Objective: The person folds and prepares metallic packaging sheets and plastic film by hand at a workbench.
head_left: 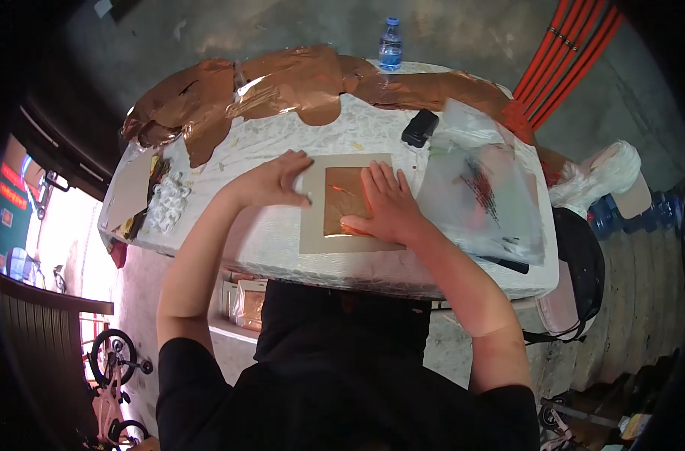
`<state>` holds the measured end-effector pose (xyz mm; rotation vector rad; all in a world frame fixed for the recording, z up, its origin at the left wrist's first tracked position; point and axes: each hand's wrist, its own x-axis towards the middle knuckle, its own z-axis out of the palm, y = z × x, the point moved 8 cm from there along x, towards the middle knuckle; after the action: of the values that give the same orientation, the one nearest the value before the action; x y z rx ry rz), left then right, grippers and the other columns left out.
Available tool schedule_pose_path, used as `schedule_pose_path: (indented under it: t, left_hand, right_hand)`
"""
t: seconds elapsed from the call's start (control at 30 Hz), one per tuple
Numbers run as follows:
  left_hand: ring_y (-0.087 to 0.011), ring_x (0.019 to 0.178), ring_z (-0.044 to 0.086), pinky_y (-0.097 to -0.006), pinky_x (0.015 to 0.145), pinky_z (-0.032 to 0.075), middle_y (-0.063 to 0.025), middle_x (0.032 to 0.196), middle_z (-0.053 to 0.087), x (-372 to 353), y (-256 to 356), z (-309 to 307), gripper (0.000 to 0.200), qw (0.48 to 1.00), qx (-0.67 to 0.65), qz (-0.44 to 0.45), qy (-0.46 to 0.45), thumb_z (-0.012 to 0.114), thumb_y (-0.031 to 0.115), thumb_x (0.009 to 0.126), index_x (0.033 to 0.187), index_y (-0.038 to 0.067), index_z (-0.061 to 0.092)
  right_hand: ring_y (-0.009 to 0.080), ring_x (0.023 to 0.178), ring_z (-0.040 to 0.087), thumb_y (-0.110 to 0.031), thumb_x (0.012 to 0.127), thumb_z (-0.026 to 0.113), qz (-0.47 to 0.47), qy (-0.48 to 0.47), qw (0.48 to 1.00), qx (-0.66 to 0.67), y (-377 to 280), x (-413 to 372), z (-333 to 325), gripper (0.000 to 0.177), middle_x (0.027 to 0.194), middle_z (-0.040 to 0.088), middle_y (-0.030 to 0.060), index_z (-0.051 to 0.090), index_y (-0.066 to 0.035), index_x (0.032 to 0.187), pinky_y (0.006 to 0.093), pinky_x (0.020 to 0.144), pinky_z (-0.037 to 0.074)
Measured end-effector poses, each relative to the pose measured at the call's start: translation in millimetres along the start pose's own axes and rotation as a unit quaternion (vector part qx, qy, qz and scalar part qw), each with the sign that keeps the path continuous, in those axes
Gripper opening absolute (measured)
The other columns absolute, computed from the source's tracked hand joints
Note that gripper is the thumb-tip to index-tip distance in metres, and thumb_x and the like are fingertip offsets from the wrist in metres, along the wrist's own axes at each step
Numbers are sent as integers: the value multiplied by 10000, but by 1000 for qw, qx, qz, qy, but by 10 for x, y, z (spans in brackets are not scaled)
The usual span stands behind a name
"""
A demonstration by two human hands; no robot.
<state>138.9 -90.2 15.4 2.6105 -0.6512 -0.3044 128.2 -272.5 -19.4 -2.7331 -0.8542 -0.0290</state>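
Note:
A square of copper-coloured foil [342,199] lies on a grey-beige board [312,242] in front of me on the table. My right hand [390,204] rests flat over the foil's right side, fingers stretched toward its far edge and thumb across its lower part. At the board's left edge is my left hand [273,180], fingers spread and curved, holding nothing. Some creases and bright reflections show on the foil between the two hands.
Large copper foil sheets [290,83] run along the table's far edge, beside a water bottle [390,45]. To the right lie clear plastic bags [463,195] and a black object [420,128]. White curled pieces [168,204] and a card [130,192] sit at the left.

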Motion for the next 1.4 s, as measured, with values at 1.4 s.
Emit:
schedule_pose_path:
  t: [1.4]
  left_hand:
    - [-225, 841, 622, -306, 764, 480, -87, 927, 655, -1208, -622, -366, 211, 986, -31, -102, 128, 670, -14, 709, 915, 16, 635]
  right_hand:
    - [322, 1393, 166, -616, 725, 609, -13, 21, 1000, 6, 16, -4, -16, 985, 1473, 234, 200, 263, 13, 1399, 497, 1118, 117]
